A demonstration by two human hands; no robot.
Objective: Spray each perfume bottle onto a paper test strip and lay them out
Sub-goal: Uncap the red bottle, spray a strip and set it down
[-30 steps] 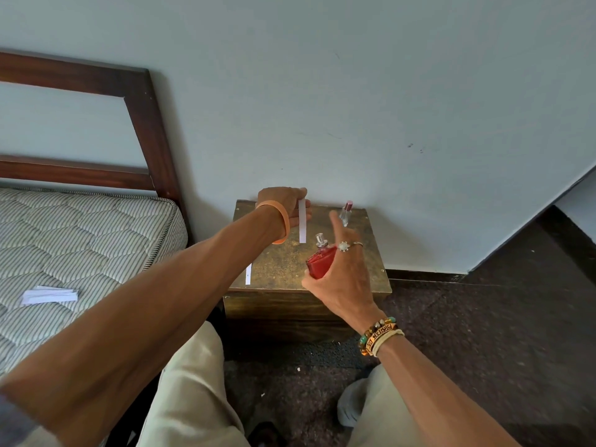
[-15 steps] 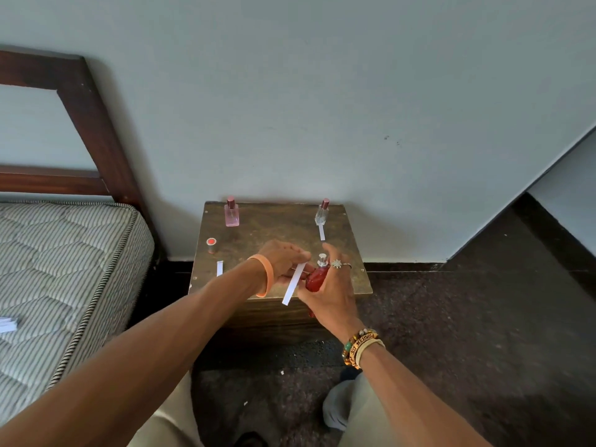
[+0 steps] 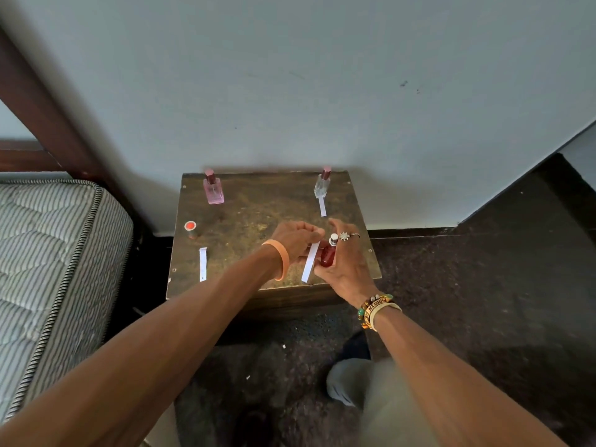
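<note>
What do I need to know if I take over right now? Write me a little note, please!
Left hand pinches a paper strip beside the red bottle, which the right hand grips over the table.
Done: a first strip lies by the clear bottle, a second strip near a small red-topped item.
Left: spray the paper strip if it is not sprayed (cannot tell) and lay it down; the pink bottle has no strip by it.

Wrist of left hand [image 3: 295,240]: plain orange band [image 3: 285,259]. Right hand [image 3: 346,269]: silver flower-shaped ring [image 3: 344,236], thin plain ring [image 3: 354,235] beside it. Right wrist: stacked bracelets [image 3: 375,309], brown, green and orange beads plus a cream band with dark lettering. Legs: pale beige trousers [image 3: 393,414].
</note>
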